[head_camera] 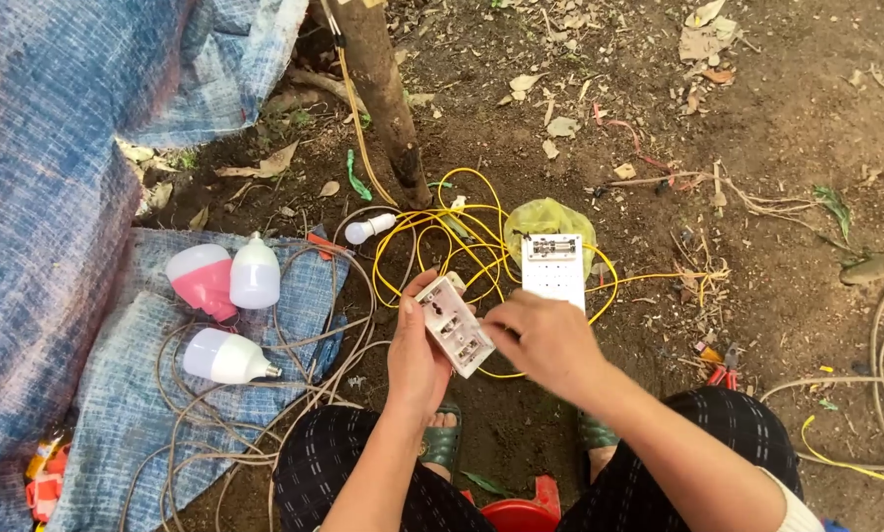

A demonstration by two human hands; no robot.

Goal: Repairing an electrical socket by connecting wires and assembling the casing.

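- The left hand (417, 360) is cupping a white switch block (455, 325) from below, fingers curled round its near edge, holding it tilted over the dirt between the knees.
- The right hand (545, 335) is closing its fingertips on the block's right end; whether it is pinching a small part or a wire there, I cannot tell.
- The block is showing its back, with metal contacts exposed and no wire visibly fixed to it, so the wiring is looking only just begun.
- A second white plate (553, 268) is lying flat on the ground just beyond the hands, on a crumpled yellow-green bag (550, 219); it is looking untouched for now.
- Thin yellow wire (442, 236) is looping loosely about the base of a rough brown trunk (388, 108) and trailing off right; its ends are lying free, not joined to either plate as far as I can see.
- Three smooth plastic bulbs are resting on a blue woven tarp (117, 384) at left: one pink-based (204, 281), two white (255, 274) (227, 357), none in a socket.
- A smaller white bulb (368, 230) is lying near the trunk, on a grey cord.
- Dull grey cable (265, 414) is coiling across the tarp in slack loops.
- Red-handled pliers (723, 374) are lying in the dirt beside the right knee, well apart from both hands.
- The ground is damp-looking dark earth, scattered with dry leaves and twigs.
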